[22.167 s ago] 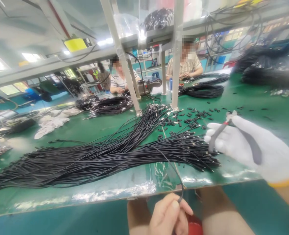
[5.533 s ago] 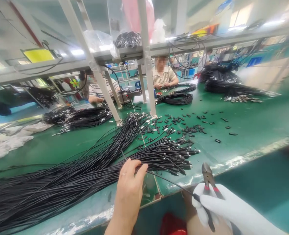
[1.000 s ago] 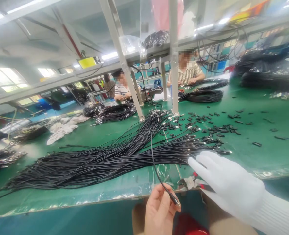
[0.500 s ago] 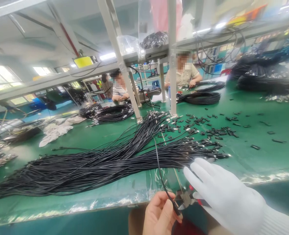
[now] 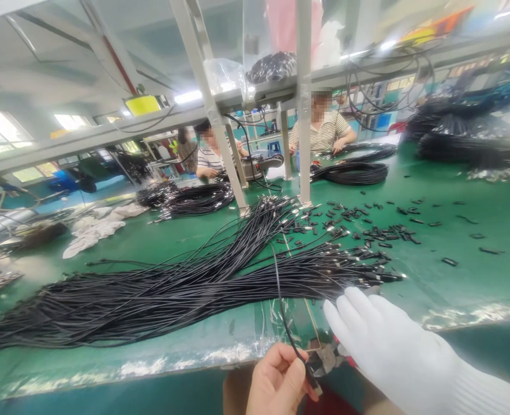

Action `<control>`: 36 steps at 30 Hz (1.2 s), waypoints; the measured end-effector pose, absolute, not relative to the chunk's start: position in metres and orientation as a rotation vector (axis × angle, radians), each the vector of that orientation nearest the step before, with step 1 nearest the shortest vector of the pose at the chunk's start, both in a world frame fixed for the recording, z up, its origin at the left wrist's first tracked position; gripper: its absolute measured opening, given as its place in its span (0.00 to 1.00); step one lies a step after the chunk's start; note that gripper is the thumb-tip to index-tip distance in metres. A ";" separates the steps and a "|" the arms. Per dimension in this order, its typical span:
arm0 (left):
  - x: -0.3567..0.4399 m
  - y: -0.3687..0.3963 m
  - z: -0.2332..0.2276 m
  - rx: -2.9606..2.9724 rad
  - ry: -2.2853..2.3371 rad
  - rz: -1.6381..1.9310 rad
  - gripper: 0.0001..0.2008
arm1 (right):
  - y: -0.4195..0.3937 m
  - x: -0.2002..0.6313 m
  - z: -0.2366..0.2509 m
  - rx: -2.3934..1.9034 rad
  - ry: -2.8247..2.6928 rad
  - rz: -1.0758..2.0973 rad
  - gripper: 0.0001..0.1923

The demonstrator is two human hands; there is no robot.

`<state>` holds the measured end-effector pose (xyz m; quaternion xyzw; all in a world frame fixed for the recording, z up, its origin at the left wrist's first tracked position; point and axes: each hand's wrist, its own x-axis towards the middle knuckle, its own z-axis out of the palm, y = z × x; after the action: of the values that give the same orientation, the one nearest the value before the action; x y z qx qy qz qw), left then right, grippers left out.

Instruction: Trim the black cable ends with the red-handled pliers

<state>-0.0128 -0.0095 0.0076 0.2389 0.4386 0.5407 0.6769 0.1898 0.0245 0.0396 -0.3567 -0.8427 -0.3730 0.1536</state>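
At the table's front edge, my bare left hand (image 5: pixel 276 377) pinches a black cable (image 5: pixel 281 302) close to its plug end, which points down and right with a metal tip. From there the cable rises toward the heap behind. My right hand (image 5: pixel 396 346), in a white knitted glove, is closed round a pair of cutting pliers (image 5: pixel 327 358); a bit of red handle shows below its fingers. The metal jaws are right beside the plug end, and whether they touch it I cannot tell. A long bundle of black cables (image 5: pixel 160 300) lies just beyond both hands.
Small black pieces (image 5: pixel 391 233) are scattered over the green table (image 5: pixel 467 230). Coiled cables (image 5: pixel 350 173) lie by the rack posts (image 5: pixel 304 115). White cloth gloves (image 5: pixel 93 230) rest at left. Two people (image 5: pixel 322 129) work across the table. Bagged cables (image 5: pixel 467 138) are piled at right.
The pliers and my gloved right hand have shifted slightly lower, the fingers closer together. My left hand keeps its pinch on the cable, moved slightly left. The view has tilted a little.
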 end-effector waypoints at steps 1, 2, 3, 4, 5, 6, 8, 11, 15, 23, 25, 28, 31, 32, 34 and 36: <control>-0.013 -0.010 0.008 0.531 0.982 1.218 0.22 | 0.024 0.189 0.043 -1.048 -2.466 -1.073 0.17; -0.014 -0.010 0.008 0.531 0.975 1.221 0.22 | 0.024 0.187 0.045 -1.079 -2.505 -1.069 0.15; -0.014 -0.010 0.009 0.536 0.966 1.224 0.21 | 0.024 0.185 0.046 -1.112 -2.526 -1.059 0.12; -0.015 -0.010 0.009 0.543 0.957 1.227 0.21 | 0.024 0.183 0.047 -1.145 -2.529 -1.050 0.09; -0.016 -0.011 0.010 0.548 0.952 1.229 0.21 | 0.024 0.181 0.047 -1.175 -2.516 -1.047 0.07; -0.016 -0.011 0.010 0.550 0.952 1.232 0.20 | 0.023 0.179 0.046 -1.206 -2.491 -1.051 0.06; -0.017 -0.012 0.010 0.539 0.959 1.241 0.20 | 0.023 0.175 0.043 -1.263 -2.455 -1.055 0.06; -0.019 -0.012 0.008 0.535 0.972 1.246 0.20 | 0.024 0.172 0.040 -1.296 -2.463 -1.082 0.07; -0.020 -0.013 0.009 0.544 0.975 1.242 0.21 | 0.028 0.175 0.033 -1.135 -2.482 -1.157 0.06; -0.019 -0.014 0.009 0.538 0.987 1.243 0.22 | 0.037 0.178 0.037 -0.941 -2.624 -1.106 0.09; -0.019 -0.014 0.007 0.534 0.998 1.239 0.22 | 0.039 0.178 0.047 -0.873 -2.555 -1.121 0.10; -0.022 -0.014 0.005 0.540 1.008 1.219 0.23 | 0.037 0.179 0.056 -0.850 -2.538 -1.092 0.13; -0.024 -0.015 0.006 0.511 0.977 1.206 0.22 | 0.031 0.180 0.047 -1.048 -2.543 -0.969 0.12; -0.024 -0.014 0.008 0.492 0.954 1.207 0.21 | 0.029 0.180 0.042 -1.121 -2.537 -0.912 0.12; -0.023 -0.013 0.012 0.457 0.896 1.209 0.19 | 0.028 0.180 0.032 -1.193 -2.539 -0.797 0.10; -0.021 -0.012 0.017 0.440 0.846 1.208 0.18 | 0.029 0.179 0.028 -1.197 -2.531 -0.712 0.06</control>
<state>-0.0209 -0.0119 0.0167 0.1988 0.3826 0.5459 0.7184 0.1787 0.0289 0.0277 -0.4109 -0.8691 -0.2446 0.1261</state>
